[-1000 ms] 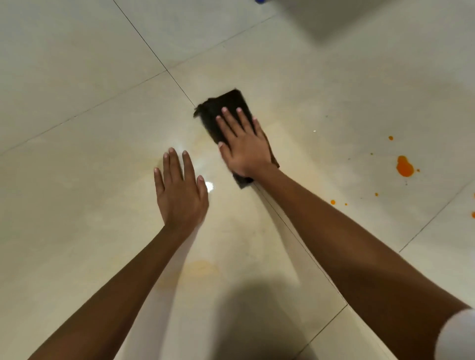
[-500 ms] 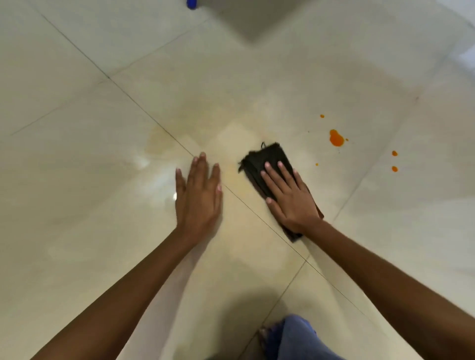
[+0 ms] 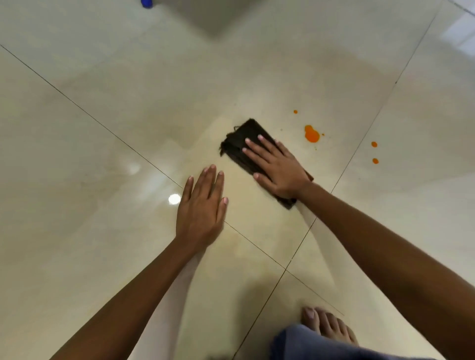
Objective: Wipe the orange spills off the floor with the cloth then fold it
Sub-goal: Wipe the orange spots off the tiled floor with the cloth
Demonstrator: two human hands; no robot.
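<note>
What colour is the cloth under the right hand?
Dark brown, nearly black cloth; head view shows it, under the right hand.

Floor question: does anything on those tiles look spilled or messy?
Yes. An orange blob and smaller orange drops lie unwiped on the pale floor, just right of the dark cloth under the right hand.

Glossy cream floor [image 3: 90, 244] of large square tiles, thin dark grout lines [image 3: 84, 110] running diagonally and crossing at a junction [image 3: 285, 269] low in view. Small bright round light reflection [image 3: 174, 199] left of centre, softer glare patch [image 3: 133, 168] just above it. Darker grey shadow wedge [image 3: 213, 18] at top centre. Pale bluish-white reflection [image 3: 460, 36] at upper right corner. Small blue object [image 3: 146, 3] at top edge, cut off, kind unclear. Faint yellowish smear film [image 3: 239, 236] across middle tiles.
</note>
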